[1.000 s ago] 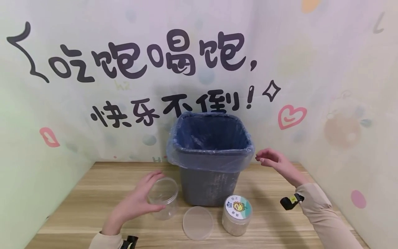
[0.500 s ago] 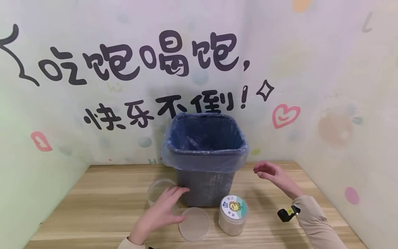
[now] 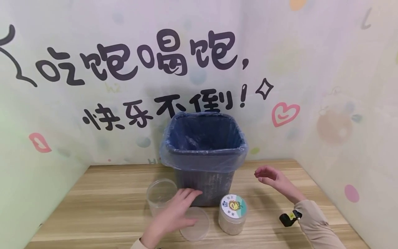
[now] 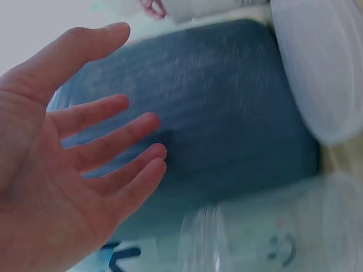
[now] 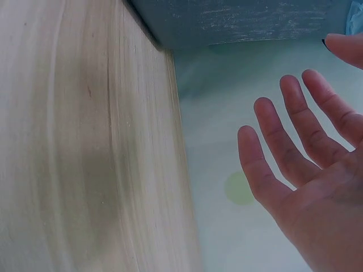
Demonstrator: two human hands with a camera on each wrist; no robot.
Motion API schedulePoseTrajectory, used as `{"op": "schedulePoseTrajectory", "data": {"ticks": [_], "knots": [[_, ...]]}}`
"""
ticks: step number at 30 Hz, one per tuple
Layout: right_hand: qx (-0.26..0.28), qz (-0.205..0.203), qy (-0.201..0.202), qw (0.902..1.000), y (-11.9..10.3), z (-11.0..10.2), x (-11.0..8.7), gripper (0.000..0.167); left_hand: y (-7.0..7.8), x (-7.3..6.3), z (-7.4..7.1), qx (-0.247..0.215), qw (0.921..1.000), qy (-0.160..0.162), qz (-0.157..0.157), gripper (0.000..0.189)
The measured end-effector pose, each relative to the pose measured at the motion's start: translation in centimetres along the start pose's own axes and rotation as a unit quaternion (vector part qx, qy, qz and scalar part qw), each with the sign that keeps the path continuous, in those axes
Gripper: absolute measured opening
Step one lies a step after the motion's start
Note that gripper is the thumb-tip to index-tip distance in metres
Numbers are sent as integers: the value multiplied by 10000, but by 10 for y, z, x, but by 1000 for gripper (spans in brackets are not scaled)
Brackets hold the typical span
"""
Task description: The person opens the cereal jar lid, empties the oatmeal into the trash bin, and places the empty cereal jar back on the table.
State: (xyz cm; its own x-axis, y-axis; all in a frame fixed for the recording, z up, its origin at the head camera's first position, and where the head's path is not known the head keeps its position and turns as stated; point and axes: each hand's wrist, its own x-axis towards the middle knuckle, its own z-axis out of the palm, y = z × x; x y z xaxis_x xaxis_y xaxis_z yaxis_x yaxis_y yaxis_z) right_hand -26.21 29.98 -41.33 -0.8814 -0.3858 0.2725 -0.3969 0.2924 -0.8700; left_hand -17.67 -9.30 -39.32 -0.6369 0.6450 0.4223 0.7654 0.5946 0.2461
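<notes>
My left hand (image 3: pixel 174 214) hovers with spread fingers over a round translucent lid (image 3: pixel 199 226), partly covering it in the head view. Behind that hand stands a clear, see-through plastic jar (image 3: pixel 158 193). To the right of the lid is a second jar (image 3: pixel 231 219), capped by a lid with a sunflower sticker. The left wrist view has the bare palm (image 4: pixel 62 175) in front of the grey bin (image 4: pixel 221 107), holding nothing. My right hand (image 3: pixel 275 180) is held up to the right of the bin, its fingers loosely bent around nothing.
A grey trash bin lined with a blue bag (image 3: pixel 203 160) stands at the back of the wooden table (image 3: pixel 102 207). A printed wall (image 3: pixel 199 20) with large dark lettering rises behind, and side walls flank the table.
My left hand has let go of the clear jar, which now stands on the table, and has moved right over the lid. The right hand has dropped slightly. The head view has shifted a little.
</notes>
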Motion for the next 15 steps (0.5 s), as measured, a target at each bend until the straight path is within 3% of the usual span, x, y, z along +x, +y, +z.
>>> {"op": "schedulePoseTrajectory", "data": {"ticks": [8,12,15], "knots": [[-25,-128,69,9999,0,2,-2,28,17,19,36,25,9984,-307,-483,68],[-39,-150,95,9998,1,4,-3,29,23,27,53,-337,9948,-417,-863,71],[-61,-144,101,9998,3,5,-3,29,25,33,64,-877,9886,-537,-1103,73]]}}
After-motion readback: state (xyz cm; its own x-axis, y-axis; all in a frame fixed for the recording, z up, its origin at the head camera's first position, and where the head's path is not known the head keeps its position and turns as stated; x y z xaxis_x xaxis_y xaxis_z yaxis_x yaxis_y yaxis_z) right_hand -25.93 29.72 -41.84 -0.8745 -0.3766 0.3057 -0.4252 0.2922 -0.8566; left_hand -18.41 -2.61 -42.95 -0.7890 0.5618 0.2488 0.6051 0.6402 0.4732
